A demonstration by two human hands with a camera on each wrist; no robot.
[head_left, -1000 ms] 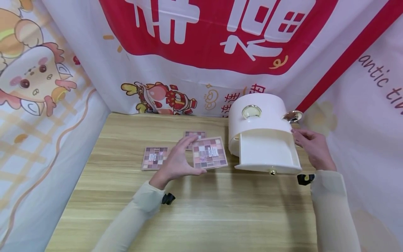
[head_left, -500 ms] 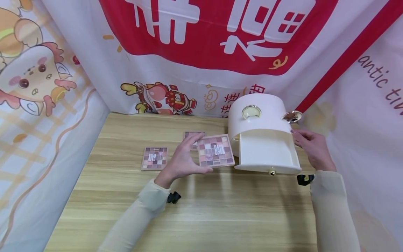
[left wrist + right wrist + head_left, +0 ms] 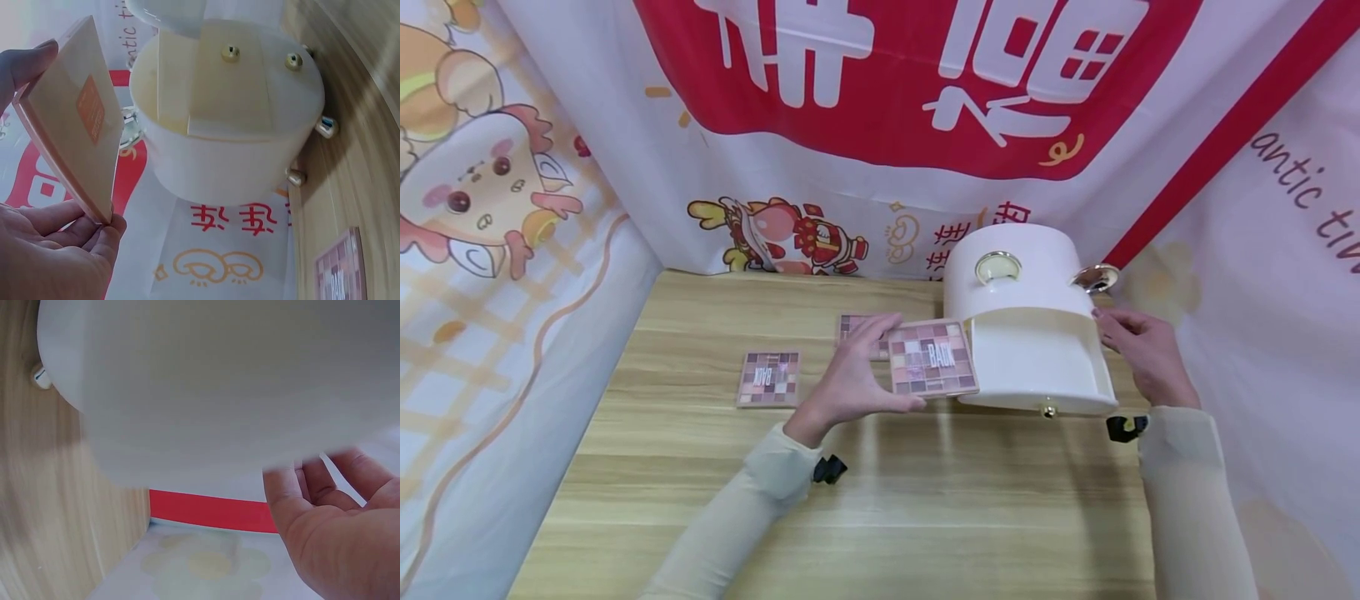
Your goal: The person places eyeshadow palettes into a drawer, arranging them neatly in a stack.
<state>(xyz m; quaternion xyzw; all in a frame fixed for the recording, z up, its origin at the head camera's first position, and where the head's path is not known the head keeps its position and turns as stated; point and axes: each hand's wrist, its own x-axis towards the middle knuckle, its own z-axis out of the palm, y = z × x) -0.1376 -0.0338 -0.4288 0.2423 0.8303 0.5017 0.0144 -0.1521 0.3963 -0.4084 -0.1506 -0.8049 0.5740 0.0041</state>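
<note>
My left hand [image 3: 853,379] grips a square eyeshadow palette [image 3: 932,358] between thumb and fingers. The palette is tilted, overlapping the left edge of a pulled-out drawer [image 3: 1037,400] in the head view; its pale back with an orange label faces the left wrist camera. The drawer belongs to a white rounded storage box [image 3: 1018,287] with gold knobs and feet. My right hand [image 3: 1150,354] touches the box's right side with its fingertips, slightly bent in the right wrist view; the contact is partly hidden there.
Two more eyeshadow palettes lie on the wooden table [image 3: 880,517]: one palette [image 3: 769,379] at the left, another palette [image 3: 852,323] partly hidden behind my left hand. Gold-rimmed round pieces [image 3: 998,267] stand on the box top. Printed cloth [image 3: 895,150] hangs behind and at both sides.
My left hand has carried the palette rightward, from beside the box to over the drawer's left edge. My right hand and the box have stayed in place.
</note>
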